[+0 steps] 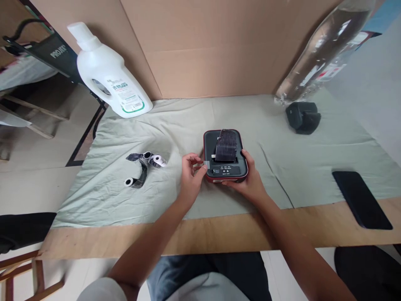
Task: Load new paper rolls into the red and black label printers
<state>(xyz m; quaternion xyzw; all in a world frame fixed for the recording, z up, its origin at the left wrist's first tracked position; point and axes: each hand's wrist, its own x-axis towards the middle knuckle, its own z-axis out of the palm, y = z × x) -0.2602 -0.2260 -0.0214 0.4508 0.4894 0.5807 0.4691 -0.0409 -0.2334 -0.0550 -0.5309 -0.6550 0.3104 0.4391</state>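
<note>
A small black printer with a red rim (208, 175) lies on the cloth in front of me, tilted slightly. From its slot a dark printed paper strip (227, 146) curls up and back. My right hand (250, 177) grips the printer's right side and front edge, thumb on the side and fingers at the front. At the left edge, my left hand (192, 173) pinches a small clear piece of film (206, 164) between thumb and fingers. Left of that hand lie several small paper rolls with dark strips (138, 177).
A white detergent bottle (108, 77) stands at the back left against a cardboard panel (213, 50). At right are a black holder (303, 118), a black phone (361, 200) by the front edge, and a clear-wrapped long item (324, 52) leaning on the cardboard.
</note>
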